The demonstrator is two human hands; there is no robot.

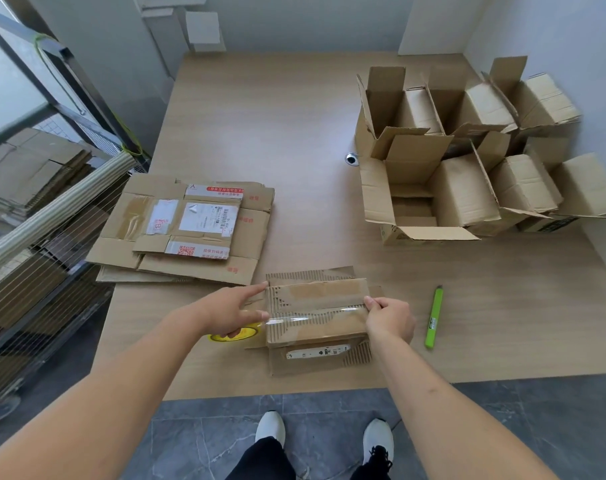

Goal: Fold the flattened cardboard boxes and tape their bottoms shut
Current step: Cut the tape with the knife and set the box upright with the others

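Note:
A small worn cardboard box (pixel 315 303) stands bottom-up near the table's front edge, its lower flaps splayed on the table. A strip of clear tape (pixel 312 315) runs across its closed bottom flaps. My left hand (pixel 232 311) grips a tape roll with a yellow core (pixel 240 333) at the box's left side, index finger stretched toward the box's far corner. My right hand (pixel 389 318) pinches the tape's end against the box's right edge.
A stack of flattened boxes (pixel 187 230) lies at the left of the wooden table (pixel 277 140). Several folded open boxes (pixel 461 157) crowd the right back. A green utility knife (pixel 434 317) lies right of my right hand. A cart of flat cardboard (pixel 34 188) stands left of the table.

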